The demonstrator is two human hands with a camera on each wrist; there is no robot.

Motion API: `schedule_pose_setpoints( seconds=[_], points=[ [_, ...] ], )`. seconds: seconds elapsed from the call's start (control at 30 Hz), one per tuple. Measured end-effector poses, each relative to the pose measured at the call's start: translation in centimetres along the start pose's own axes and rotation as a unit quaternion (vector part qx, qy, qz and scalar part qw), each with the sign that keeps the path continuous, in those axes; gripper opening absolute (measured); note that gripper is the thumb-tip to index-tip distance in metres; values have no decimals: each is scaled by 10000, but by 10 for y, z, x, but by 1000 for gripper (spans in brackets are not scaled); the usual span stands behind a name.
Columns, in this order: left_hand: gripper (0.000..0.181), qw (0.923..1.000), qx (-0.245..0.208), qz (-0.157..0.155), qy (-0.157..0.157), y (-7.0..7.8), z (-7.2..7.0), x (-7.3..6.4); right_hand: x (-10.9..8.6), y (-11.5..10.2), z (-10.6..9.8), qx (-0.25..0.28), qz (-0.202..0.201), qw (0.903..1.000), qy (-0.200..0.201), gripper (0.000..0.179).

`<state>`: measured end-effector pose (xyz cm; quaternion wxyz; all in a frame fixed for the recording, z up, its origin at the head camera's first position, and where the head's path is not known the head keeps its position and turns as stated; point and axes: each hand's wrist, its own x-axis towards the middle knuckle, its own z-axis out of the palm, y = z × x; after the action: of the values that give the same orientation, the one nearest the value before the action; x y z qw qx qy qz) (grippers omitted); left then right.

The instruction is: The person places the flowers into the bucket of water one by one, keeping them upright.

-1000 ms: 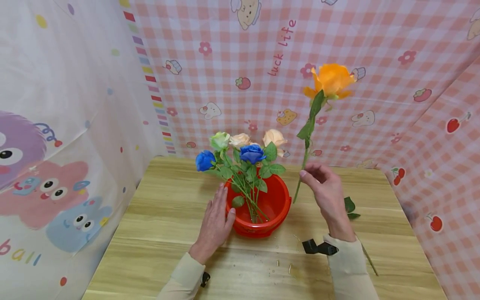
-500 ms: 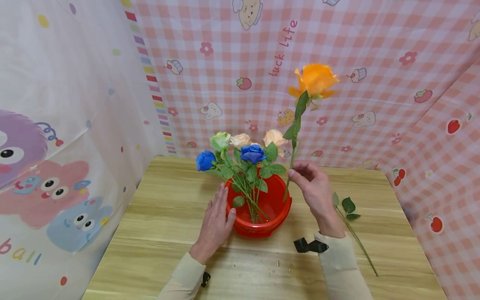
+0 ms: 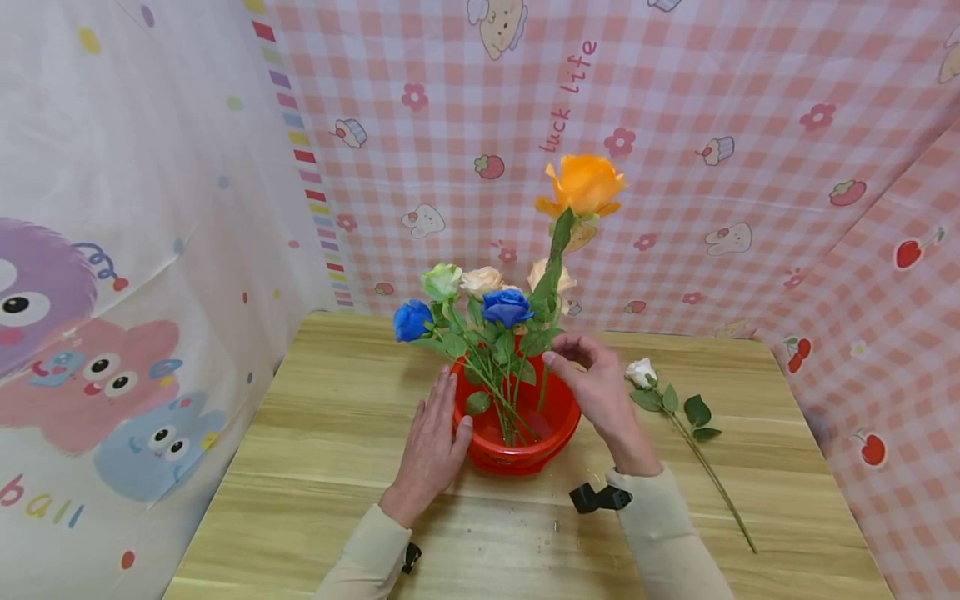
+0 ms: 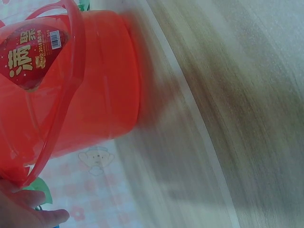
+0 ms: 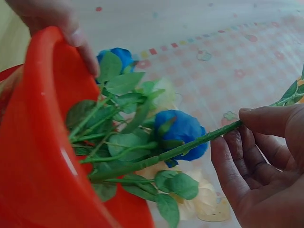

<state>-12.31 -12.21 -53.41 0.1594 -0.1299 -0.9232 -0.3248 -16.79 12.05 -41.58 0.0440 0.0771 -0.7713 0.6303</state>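
Observation:
My right hand [image 3: 596, 392] pinches the green stem [image 5: 204, 138] of an orange rose [image 3: 587, 185] between thumb and fingers. The stem's lower end reaches down inside a red bucket [image 3: 558, 433], and the bloom stands high above the others. Straight-fingered, my left hand [image 3: 431, 450] rests against the bucket's left rim. Inside the bucket lean two blue roses [image 3: 507, 307], a pale green rose [image 3: 441, 282] and several peach roses [image 3: 482, 280], their stems crossing near the bottom. The right wrist view shows the held stem beside a blue rose.
A white rose [image 3: 641, 372] with a long stem lies on the wooden table [image 3: 300, 467] to the right of my right hand. Water drops [image 3: 556, 526] dot the tabletop in front of the bucket. Patterned cloths [image 3: 420, 167] hang behind and at both sides.
My right hand has moved left with the orange rose, carrying its stem from beside the bucket to inside it. The white rose on the table has come into view. My left hand stays put.

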Motion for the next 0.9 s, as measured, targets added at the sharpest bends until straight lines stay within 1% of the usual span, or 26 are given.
schedule_pose_setpoints(
  seconds=[0.23, 0.5, 0.73, 0.9],
  points=[
    [66, 10000, -14, 0, 6, 0, 0, -1, -2, 6, 12, -496, -74, 9983, -308, 22],
    [66, 10000, -31, -43, -37, 2, 0, 0, -2, 11, 24, -745, -194, 9954, -578, 18],
    [66, 10000, -13, -53, -42, 2, 0, 0, -1, 14, 32, -992, -239, 9923, -704, 11],
    [66, 10000, -15, -59, -24, 1, 1, 0, -1, 18, 37, -1216, -256, 9890, -807, 10]
  ],
)
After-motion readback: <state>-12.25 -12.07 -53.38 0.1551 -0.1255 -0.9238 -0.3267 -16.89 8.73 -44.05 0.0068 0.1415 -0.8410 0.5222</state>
